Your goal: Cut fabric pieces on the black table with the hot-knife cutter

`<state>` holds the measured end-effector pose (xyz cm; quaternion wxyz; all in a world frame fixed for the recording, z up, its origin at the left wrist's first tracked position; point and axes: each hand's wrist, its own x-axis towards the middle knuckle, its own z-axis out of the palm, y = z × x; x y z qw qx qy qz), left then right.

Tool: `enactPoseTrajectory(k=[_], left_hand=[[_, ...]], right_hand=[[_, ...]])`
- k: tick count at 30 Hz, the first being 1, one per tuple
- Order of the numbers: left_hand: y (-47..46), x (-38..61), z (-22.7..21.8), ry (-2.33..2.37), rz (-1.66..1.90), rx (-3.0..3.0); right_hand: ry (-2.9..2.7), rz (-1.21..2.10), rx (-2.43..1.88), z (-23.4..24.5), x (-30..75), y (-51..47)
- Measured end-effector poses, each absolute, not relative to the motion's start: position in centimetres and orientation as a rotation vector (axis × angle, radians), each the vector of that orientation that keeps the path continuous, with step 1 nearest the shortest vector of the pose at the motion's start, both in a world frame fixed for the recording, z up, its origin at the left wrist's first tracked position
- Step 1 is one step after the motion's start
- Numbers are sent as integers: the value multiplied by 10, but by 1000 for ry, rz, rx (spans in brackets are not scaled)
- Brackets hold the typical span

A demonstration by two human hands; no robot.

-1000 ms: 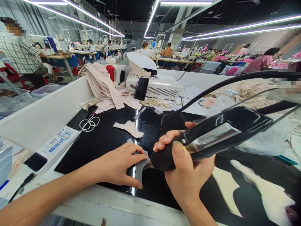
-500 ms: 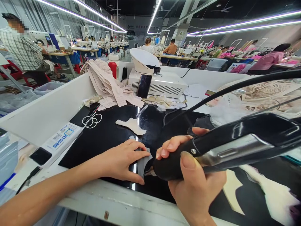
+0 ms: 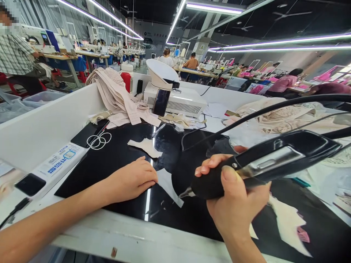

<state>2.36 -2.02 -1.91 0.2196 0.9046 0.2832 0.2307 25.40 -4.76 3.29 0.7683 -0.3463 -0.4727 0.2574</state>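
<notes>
My right hand (image 3: 238,197) is wrapped round a black corded hand tool (image 3: 274,160) with a metal lever along its side and a pointed metal tip. That tip is at the lower right end of a thin, curved light-grey fabric piece (image 3: 169,187). Closed fingers of my left hand (image 3: 137,179) meet the piece's left end; the fingertips themselves are partly hidden. Beyond my left hand, a cream fabric cutout (image 3: 146,147) lies on the glossy black mat (image 3: 95,171). More cream cutouts (image 3: 287,223) lie to the right, partly behind my right wrist.
Beige fabric strips (image 3: 117,95) are heaped at the back left, by a white vented machine (image 3: 175,100) and an upright phone (image 3: 161,102). The tool's black cable (image 3: 263,107) arches across the right side. A low white wall (image 3: 49,128) borders the table. Other people sit farther off.
My left hand has drawn in from lying spread over the grey piece to closed fingers at its left end. The piece shows more fully. The tool tip has moved slightly right; the view has shifted right.
</notes>
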Motion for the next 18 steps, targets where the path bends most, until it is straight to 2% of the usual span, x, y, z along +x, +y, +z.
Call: enactPoseTrajectory(k=[6,18], left_hand=[[-29,33,-23,666,650,2448],[-27,31,-24,623,605,2334]], right_hand=[[-951,520,-775,39,259,-41],[-1045,689,-695,31,226,-59]])
